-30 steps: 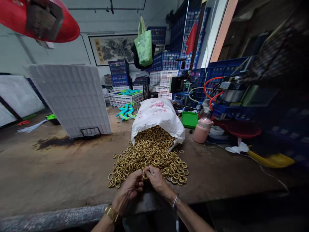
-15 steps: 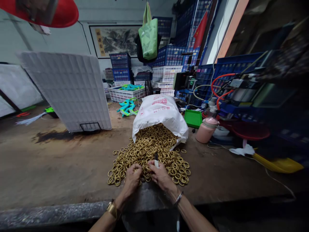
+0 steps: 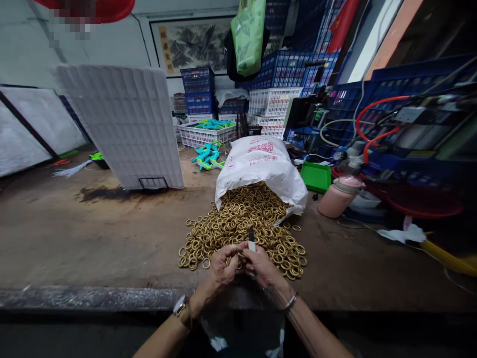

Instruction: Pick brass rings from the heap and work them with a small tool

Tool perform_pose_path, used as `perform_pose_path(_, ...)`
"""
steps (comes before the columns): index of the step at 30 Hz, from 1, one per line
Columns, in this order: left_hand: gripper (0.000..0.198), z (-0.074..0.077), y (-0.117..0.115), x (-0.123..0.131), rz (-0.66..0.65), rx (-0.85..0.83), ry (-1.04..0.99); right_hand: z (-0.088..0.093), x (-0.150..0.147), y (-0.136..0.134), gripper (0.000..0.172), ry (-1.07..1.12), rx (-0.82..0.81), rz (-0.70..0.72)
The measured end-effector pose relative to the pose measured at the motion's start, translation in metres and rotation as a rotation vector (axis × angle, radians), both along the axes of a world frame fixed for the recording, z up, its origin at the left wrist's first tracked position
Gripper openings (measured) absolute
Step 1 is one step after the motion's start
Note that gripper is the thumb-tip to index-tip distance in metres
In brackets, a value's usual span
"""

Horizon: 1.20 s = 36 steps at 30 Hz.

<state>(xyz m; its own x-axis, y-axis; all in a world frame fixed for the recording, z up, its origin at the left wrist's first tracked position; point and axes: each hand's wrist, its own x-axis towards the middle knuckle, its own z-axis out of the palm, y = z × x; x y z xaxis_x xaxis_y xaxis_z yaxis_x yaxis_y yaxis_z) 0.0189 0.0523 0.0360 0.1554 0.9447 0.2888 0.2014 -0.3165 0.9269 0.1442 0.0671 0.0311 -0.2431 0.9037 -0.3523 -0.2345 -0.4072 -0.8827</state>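
Note:
A heap of brass-coloured rings [image 3: 242,219] spills from the mouth of a white woven sack [image 3: 261,161] onto the worktable. At the heap's near edge, my left hand [image 3: 224,263] is closed, thumb and fingers pinched together. What it holds is hidden. My right hand [image 3: 263,264] meets the left fingertips and grips a slim tool [image 3: 252,241] with a white body and a black end pointing away from me. The tool's exact kind is unclear. Both hands are just above the table's front edge.
A tall white padded panel [image 3: 122,129] stands on the left of the worktable [image 3: 122,248]. Turquoise and green plastic pieces [image 3: 208,155] lie behind the sack. To the right are a green tray [image 3: 316,177], a pink bottle [image 3: 339,197] and machinery with red hoses [image 3: 380,104].
My hands have come together; the left moved in to meet the right at the fingertips. The tool stays in my right hand. The view has shifted, moving the scene rightward.

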Motion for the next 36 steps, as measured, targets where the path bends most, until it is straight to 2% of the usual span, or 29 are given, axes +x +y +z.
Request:
perform_pose_path(5, 0.019, -0.001, -0.007, -0.002, 0.014, -0.123, -0.107, 0.008, -0.004, -0.009, 0.022, 0.039, -0.065, 0.062)
perform_pose_path(8, 0.017, 0.003, -0.014, -0.004, 0.047, -0.201, -0.144, 0.007, -0.007, -0.014, 0.025, -0.037, -0.006, 0.047)
perform_pose_path(14, 0.017, 0.014, -0.025, -0.005, 0.054, -0.207, -0.136, -0.004, -0.01, -0.02, 0.033, -0.236, 0.143, 0.02)
perform_pose_path(16, 0.016, 0.014, -0.029, -0.005, 0.042, -0.318, -0.199, -0.006, -0.01, -0.021, 0.031, -0.294, 0.207, 0.008)
perform_pose_path(20, 0.017, 0.007, -0.036, -0.005, -0.046, -0.646, -0.405, -0.002, -0.011, -0.023, 0.025, -0.425, 0.337, -0.007)
perform_pose_path(22, 0.02, 0.003, -0.039, -0.006, -0.071, -0.705, -0.461, -0.001, -0.012, -0.024, 0.023, -0.47, 0.36, -0.005)
perform_pose_path(28, 0.024, -0.001, -0.044, -0.009, -0.079, -0.69, -0.548, -0.01, -0.01, -0.025, 0.024, -0.421, 0.349, 0.03)
perform_pose_path(32, 0.026, -0.003, -0.044, -0.009, -0.006, -0.639, -0.538, -0.013, -0.006, -0.026, 0.025, -0.641, 0.497, 0.014)
perform_pose_path(36, 0.025, -0.003, -0.042, -0.008, 0.019, -0.571, -0.479, -0.012, -0.005, -0.033, 0.015, -0.873, 0.702, 0.162)
